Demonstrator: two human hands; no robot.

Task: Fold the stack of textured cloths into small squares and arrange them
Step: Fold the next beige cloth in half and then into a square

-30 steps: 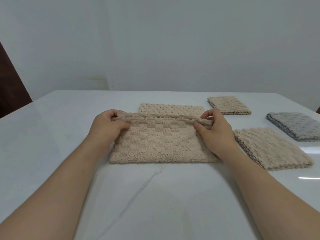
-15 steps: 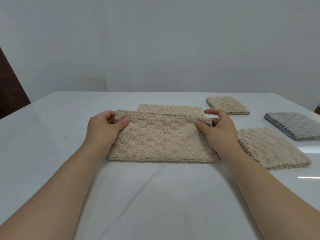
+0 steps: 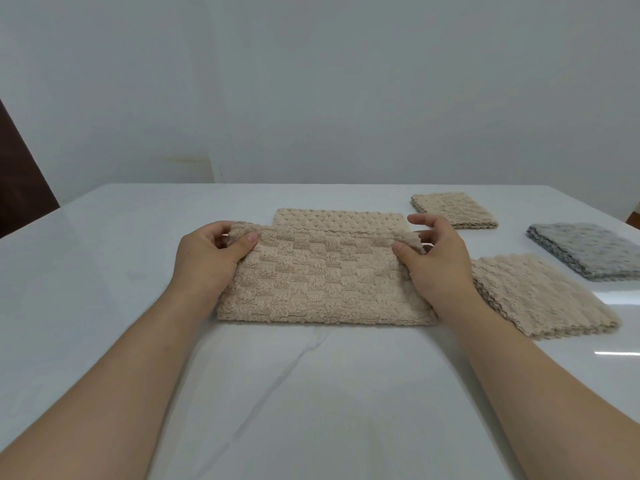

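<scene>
We see the beige checker-textured half-folded cloth (image 3: 322,285) at frame centre on the white marble table (image 3: 104,271) | left hand (image 3: 207,261) and right hand (image 3: 440,268) pinch its far corners | folded beige squares (image 3: 540,296) right.

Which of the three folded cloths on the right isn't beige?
The grey cloth, the one farthest to the right. The other two, the near beige cloth and the far beige cloth, both lie to its left.
</scene>
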